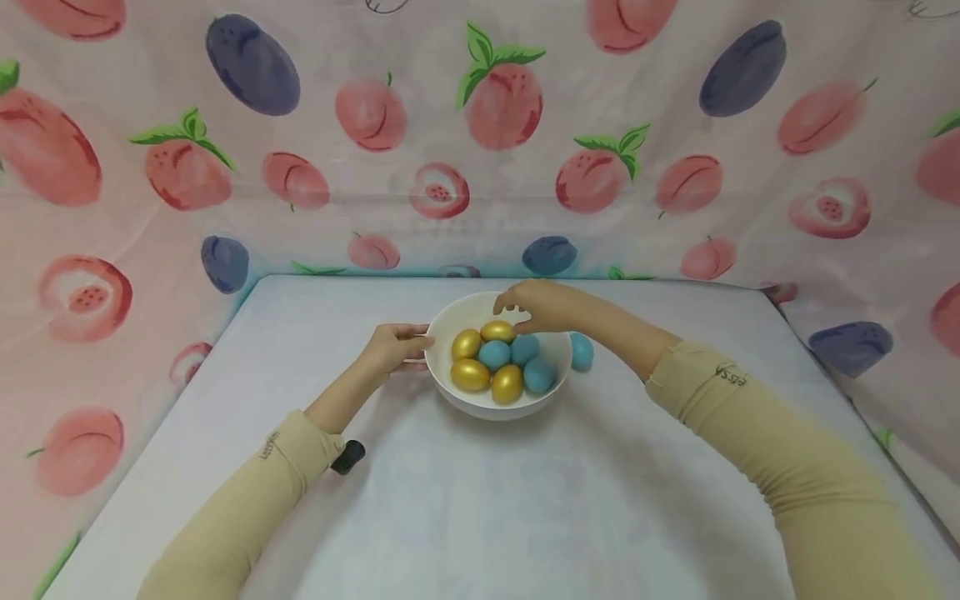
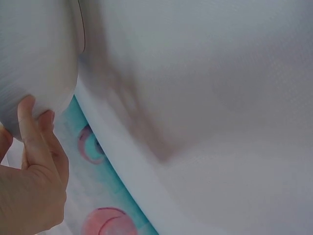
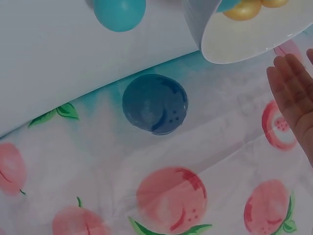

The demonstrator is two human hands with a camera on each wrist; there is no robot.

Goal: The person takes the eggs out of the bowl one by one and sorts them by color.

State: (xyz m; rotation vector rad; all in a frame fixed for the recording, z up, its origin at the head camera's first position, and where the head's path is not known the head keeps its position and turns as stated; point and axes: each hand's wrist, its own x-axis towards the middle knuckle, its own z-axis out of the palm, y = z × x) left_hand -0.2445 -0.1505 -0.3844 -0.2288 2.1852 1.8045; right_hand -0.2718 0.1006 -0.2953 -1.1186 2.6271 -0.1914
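Observation:
A white bowl [image 1: 480, 407] holds several shiny gold eggs [image 1: 470, 375] and three blue eggs [image 1: 494, 355]. My left hand [image 1: 392, 347] grips the bowl's left side, thumb at the rim and fingers against the outer wall. In the left wrist view, those fingers [image 2: 36, 142] press the bowl's pale outside. Over the back right of the bowl hovers my right hand [image 1: 546, 305], fingers bent loosely downward near a gold egg at the back. The right wrist view has its fingers extended beside the rim, holding nothing. Another blue egg [image 1: 581, 352] lies outside the bowl, at its right.
The white table [image 1: 480, 517] carries the bowl near its far edge. Behind it and along the sides hangs a fruit-print cloth [image 1: 300, 225]. A small black object [image 1: 348, 457] shows beside the left sleeve cuff.

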